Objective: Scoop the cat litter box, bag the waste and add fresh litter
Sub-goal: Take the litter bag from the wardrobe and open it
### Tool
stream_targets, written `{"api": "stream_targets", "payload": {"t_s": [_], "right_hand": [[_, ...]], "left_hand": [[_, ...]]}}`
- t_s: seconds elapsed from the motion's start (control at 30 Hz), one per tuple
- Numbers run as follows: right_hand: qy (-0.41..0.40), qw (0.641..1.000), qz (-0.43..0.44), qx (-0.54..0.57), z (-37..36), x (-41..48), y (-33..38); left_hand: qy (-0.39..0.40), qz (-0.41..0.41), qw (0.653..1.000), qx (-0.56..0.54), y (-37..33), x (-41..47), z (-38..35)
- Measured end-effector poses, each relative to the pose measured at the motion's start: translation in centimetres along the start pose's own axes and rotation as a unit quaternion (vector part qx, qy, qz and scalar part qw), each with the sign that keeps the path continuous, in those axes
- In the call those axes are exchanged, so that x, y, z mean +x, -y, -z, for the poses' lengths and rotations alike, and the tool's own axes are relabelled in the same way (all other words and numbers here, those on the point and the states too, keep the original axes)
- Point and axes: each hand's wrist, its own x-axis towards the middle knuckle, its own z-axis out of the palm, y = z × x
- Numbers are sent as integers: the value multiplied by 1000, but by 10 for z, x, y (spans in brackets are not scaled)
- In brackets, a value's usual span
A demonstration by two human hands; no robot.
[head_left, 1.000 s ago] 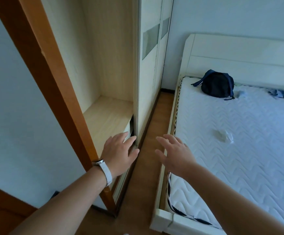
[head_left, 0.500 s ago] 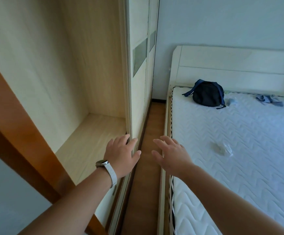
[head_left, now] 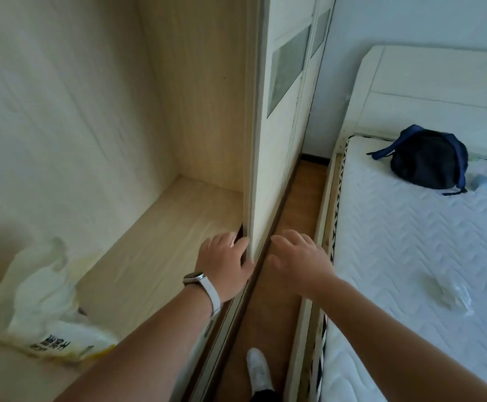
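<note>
Bag apart from left hand's fingers

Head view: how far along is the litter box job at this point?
Done: nothing visible; the view holds only a wardrobe and a bed. In hand: the left hand grips the edge of the sliding door, the right hand hovers open; a white-and-yellow bag lies inside the wardrobe, possibly the litter. Left: scooping, bagging, refilling.

Dark printed characters on the white-and-yellow bag, too blurred for reading.
</note>
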Motion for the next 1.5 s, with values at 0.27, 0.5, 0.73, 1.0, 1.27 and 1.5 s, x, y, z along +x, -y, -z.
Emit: {"api": "stream_targets", "payload": {"t_s": [0.27,0.5,0.73,1.0,1.27,1.5], "right_hand": [[66,992,109,14,-8,154,1],[85,959,269,15,-18,255,74],[82,908,410,13,-43,286,179],[115,852,509,32,-72,268,295],[168,825,537,56,-117,268,350],[236,873,424,54,-144,281,391]], "left_hand": [[36,159,986,13,72,71,-5],[24,357,933,46,159,47,32],[1,499,866,44,214,-4,46],[45,562,823,67,277,-43,54],[37,594,793,133,307,-88,51],[140,671,723,87,321,-122,43]]}}
